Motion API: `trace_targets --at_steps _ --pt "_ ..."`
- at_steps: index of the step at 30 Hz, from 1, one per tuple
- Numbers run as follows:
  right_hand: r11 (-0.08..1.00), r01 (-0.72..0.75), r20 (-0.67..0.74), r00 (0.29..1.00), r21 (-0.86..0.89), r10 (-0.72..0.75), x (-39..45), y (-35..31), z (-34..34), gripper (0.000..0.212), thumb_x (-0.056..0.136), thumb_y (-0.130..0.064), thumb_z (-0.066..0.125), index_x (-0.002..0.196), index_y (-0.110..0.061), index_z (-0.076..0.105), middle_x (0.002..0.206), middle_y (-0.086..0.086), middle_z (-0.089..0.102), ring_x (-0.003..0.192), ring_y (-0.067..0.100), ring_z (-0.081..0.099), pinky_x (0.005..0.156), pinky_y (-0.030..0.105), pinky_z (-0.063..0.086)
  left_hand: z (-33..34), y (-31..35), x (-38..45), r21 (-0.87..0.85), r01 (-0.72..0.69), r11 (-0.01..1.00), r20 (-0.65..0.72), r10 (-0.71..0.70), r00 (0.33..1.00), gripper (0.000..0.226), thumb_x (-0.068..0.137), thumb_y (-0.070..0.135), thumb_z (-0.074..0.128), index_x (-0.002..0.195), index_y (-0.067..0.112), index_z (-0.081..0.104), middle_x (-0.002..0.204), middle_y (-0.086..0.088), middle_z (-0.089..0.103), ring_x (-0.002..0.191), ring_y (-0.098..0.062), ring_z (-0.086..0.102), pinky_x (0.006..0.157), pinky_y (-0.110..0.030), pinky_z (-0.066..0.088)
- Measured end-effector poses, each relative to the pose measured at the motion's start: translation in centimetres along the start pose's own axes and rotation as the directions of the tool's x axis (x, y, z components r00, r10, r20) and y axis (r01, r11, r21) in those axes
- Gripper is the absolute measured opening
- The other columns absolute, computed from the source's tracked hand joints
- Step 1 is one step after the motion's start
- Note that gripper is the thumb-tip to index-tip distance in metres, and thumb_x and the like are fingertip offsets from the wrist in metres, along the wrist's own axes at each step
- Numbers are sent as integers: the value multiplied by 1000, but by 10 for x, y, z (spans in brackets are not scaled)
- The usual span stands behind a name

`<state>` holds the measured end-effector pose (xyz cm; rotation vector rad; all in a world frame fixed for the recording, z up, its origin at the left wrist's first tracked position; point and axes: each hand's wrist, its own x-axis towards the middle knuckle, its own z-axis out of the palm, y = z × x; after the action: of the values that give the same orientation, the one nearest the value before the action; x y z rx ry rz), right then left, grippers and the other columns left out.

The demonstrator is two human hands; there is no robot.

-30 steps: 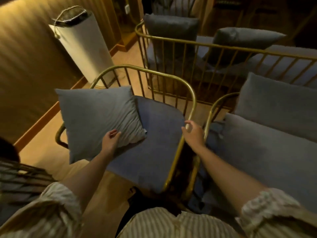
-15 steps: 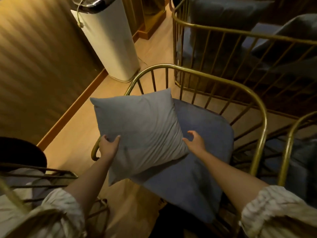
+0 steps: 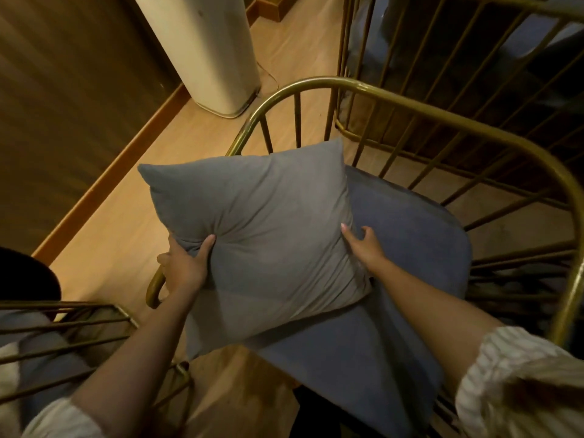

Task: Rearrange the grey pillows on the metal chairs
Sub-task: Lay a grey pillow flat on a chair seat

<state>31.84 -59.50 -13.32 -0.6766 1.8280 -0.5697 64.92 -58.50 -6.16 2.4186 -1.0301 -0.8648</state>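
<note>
A square grey pillow (image 3: 265, 235) is tilted over the left side of a gold metal chair (image 3: 474, 128) with a blue-grey seat cushion (image 3: 410, 248). My left hand (image 3: 186, 267) pinches the pillow's left edge, thumb on top, bunching the fabric. My right hand (image 3: 363, 245) grips the pillow's right edge, fingers tucked between pillow and seat cushion. The pillow's lower left corner hangs past the chair's front rail.
A tall white cylindrical appliance (image 3: 205, 52) stands on the wooden floor by the wall, behind the chair. A second gold-railed seat (image 3: 442, 58) with dark cushions is at the back right. Another metal-framed chair (image 3: 63, 336) sits close at the lower left.
My right hand left the chair's rail and took the pillow's right edge. My left hand shifted to the left edge. The view has moved closer over the chair.
</note>
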Motion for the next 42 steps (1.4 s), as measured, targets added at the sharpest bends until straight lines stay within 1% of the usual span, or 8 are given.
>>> trace_targets --at_steps 4,9,19,26,30,34,38,42 --pt "980 0 15 1000 197 -3 32 -1 14 82 91 -58 56 148 -2 38 149 9 47 140 29 42 116 39 34 7 -8 6 83 -61 995 -77 68 995 75 84 63 58 137 17 34 130 -28 42 107 -52 53 91 -51 46" --pt "942 32 58 997 334 -54 48 20 15 115 63 -88 59 152 -19 37 156 2 43 142 24 42 120 45 31 11 -13 5 95 -130 987 -117 141 983 72 86 57 61 136 13 36 127 -26 46 104 -46 55 85 -46 47" --pt "884 -7 -3 1000 467 9 -48 46 -36 105 55 -85 58 138 -21 58 130 -5 64 105 8 63 104 32 46 14 -22 -16 -163 -337 927 -86 327 941 84 82 51 69 148 19 28 148 -5 45 134 -22 46 107 -35 41" --pt "819 -49 -127 981 572 147 -108 118 -61 105 58 -83 65 144 -25 50 140 -5 60 124 16 59 113 38 41 62 29 -21 -180 -414 892 137 440 887 81 80 57 69 146 26 35 144 1 50 129 -18 49 103 -36 45" --pt "772 -117 -158 949 625 272 -131 161 -47 107 58 -81 71 146 -27 47 144 -5 57 126 18 58 113 42 42 91 28 -15 -145 -370 918 355 397 847 83 79 59 69 147 25 35 145 0 49 127 -17 49 102 -35 45" --pt "748 -140 -117 953 649 279 -146 186 -39 61 76 -67 68 129 -40 57 131 -9 66 115 14 64 104 37 49 105 4 -16 -105 -300 948 545 307 780 100 68 72 70 150 37 24 150 3 44 136 -22 46 111 -48 42" --pt "740 -164 -144 931 653 334 -135 199 -37 84 68 -73 72 137 -28 56 128 -5 67 110 16 66 99 37 53 112 -2 -12 -37 -237 971 589 213 780 110 67 74 68 153 38 9 156 0 35 141 -26 39 114 -50 36" --pt "738 -173 -219 889 652 401 -114 192 -47 81 68 -72 72 130 -21 56 122 -3 66 103 19 66 96 38 54 115 -5 -2 113 -164 980 616 61 785 132 52 85 68 155 37 1 159 -1 30 142 -30 36 116 -51 33"
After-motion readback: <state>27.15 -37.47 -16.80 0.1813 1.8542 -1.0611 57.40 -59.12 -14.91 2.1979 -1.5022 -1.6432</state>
